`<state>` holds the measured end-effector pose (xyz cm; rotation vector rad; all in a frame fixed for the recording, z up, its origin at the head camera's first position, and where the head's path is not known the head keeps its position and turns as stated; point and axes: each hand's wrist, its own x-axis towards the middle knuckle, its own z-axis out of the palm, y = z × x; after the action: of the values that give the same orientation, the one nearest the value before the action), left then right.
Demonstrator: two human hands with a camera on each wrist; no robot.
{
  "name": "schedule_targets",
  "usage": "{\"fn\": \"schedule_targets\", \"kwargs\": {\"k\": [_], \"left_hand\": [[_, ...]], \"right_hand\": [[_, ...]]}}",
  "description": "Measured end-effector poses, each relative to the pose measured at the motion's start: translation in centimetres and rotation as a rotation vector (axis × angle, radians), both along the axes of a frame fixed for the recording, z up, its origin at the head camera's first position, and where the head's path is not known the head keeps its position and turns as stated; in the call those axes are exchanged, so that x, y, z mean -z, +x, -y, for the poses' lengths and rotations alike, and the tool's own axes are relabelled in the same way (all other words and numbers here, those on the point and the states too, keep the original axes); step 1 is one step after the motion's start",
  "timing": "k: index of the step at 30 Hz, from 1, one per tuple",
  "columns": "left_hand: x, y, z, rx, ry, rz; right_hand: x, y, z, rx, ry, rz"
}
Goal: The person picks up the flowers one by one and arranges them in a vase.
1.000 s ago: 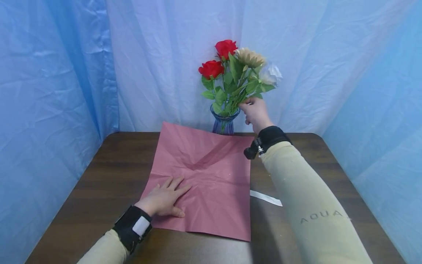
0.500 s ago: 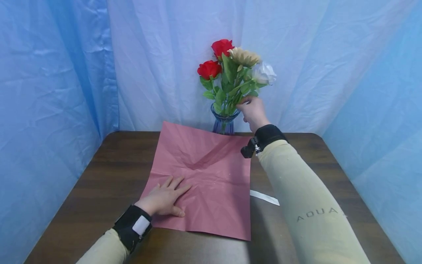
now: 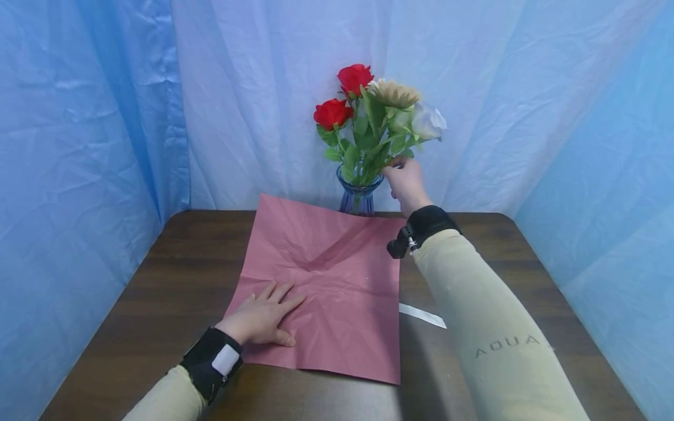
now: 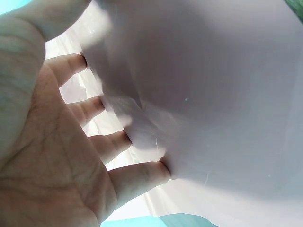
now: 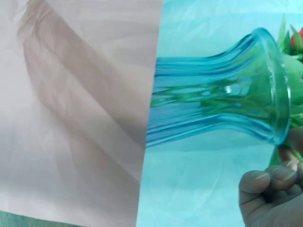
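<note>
My left hand (image 3: 258, 318) lies with fingers spread on a creased pink sheet of paper (image 3: 347, 327). In the left wrist view its fingertips (image 4: 158, 170) press against the paper. At the back, my right hand (image 3: 406, 181) pinches a flower stem just above the rim of a blue glass vase (image 3: 357, 199). Two red roses (image 3: 333, 113), a cream flower (image 3: 395, 93) and a white rose (image 3: 429, 121) rise from the leafy stems in it. The right wrist view has curled fingers (image 5: 272, 182) beside the vase's mouth; which flower the pinched stem belongs to, I cannot tell.
A white ribbon strip (image 3: 423, 315) sticks out from under the paper's right edge. The dark wooden table (image 3: 174, 280) carries everything, with light blue curtains (image 3: 253, 105) on three sides. The paper's far edge overlaps the vase's base in the head view.
My right hand shifts slightly left, then a little back to the right. The flowers sway the same way, ending slightly left and lower. The left hand stays put.
</note>
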<state>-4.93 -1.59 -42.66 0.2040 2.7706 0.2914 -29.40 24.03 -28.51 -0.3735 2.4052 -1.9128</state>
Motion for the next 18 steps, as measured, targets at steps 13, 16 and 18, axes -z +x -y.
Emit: {"fn": "schedule_targets", "kwargs": {"k": [13,16,18], "left_hand": [[0.0,0.0,0.0,-0.009,0.007,0.007],[0.0,0.0,0.0,-0.008,0.007,0.006],[0.0,0.0,0.1,-0.007,0.006,0.006]], "right_hand": [[1.2,0.3,-1.6,-0.066,-0.014,-0.049],[1.4,0.3,-2.1,-0.083,-0.003,-0.038],[1.5,0.3,-2.4,-0.091,0.0,-0.037]]}}
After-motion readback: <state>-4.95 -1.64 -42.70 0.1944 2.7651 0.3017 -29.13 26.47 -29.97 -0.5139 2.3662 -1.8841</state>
